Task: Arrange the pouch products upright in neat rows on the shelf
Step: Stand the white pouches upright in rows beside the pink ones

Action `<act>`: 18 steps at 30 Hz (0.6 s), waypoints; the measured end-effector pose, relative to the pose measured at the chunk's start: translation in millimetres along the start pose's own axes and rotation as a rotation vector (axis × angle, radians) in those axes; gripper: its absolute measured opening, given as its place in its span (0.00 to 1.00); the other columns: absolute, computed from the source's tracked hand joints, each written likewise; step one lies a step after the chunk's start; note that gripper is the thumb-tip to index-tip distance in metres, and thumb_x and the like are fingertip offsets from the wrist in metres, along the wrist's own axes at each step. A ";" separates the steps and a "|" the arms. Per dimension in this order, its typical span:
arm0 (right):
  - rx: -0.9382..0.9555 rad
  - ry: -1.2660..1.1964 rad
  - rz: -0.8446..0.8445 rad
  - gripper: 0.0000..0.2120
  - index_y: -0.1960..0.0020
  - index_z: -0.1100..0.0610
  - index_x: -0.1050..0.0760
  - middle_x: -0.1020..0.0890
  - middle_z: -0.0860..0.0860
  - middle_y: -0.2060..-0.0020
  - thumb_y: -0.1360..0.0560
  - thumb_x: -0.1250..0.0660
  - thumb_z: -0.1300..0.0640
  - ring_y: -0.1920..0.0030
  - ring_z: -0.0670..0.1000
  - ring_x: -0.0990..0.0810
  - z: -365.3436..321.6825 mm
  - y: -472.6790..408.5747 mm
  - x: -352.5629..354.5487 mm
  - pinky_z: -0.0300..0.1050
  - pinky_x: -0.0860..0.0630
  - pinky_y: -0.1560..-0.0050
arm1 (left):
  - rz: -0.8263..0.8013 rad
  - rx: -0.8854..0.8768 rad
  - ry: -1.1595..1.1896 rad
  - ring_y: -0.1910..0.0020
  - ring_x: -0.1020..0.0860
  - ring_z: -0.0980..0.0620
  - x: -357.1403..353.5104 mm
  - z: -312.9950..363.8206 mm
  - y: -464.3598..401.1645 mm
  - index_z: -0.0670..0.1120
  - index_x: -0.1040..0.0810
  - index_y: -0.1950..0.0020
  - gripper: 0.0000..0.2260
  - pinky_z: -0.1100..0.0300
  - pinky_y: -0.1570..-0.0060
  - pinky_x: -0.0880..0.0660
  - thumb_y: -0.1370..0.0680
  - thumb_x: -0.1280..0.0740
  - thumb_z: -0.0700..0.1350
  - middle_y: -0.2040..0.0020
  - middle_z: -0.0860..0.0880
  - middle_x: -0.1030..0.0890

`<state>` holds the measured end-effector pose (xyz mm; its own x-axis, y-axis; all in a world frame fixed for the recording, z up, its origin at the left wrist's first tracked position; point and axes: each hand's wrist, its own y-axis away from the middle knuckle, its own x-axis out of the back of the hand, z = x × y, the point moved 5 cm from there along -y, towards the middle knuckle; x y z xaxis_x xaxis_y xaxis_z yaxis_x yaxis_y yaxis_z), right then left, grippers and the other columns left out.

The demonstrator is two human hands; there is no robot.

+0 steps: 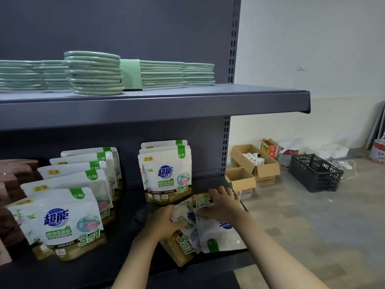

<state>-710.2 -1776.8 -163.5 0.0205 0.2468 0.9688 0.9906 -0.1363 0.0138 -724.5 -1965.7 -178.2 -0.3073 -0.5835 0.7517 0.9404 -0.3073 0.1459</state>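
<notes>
Two rows [164,174] stand upright beyond hands. Left hand [164,224] grips flat pouch [183,243]; right hand [223,203] grips upside-down pouch [218,236]. Both left to stand.

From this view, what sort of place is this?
Probably a shop being stocked, or its stockroom: a dark grey metal retail shelf holding white detergent pouches, with open brown cardboard boxes and a black plastic crate on the bare floor.
</notes>
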 end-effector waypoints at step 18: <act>-0.119 0.018 0.155 0.41 0.32 0.55 0.35 0.32 0.54 0.32 0.33 0.44 0.26 0.30 0.58 0.39 16.7 9.6 -3.5 0.58 0.42 0.31 | 0.203 0.160 0.212 0.58 0.20 0.53 32.8 -9.6 48.4 0.46 0.20 0.55 0.10 0.63 0.64 0.25 0.33 0.26 0.47 0.56 0.49 0.17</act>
<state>-698.5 -1763.0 -170.9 0.1678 0.1973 0.9659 0.9529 -0.2836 -0.1076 -690.5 -2006.9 -152.6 -0.1190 -0.7695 0.6275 0.9913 -0.0564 0.1188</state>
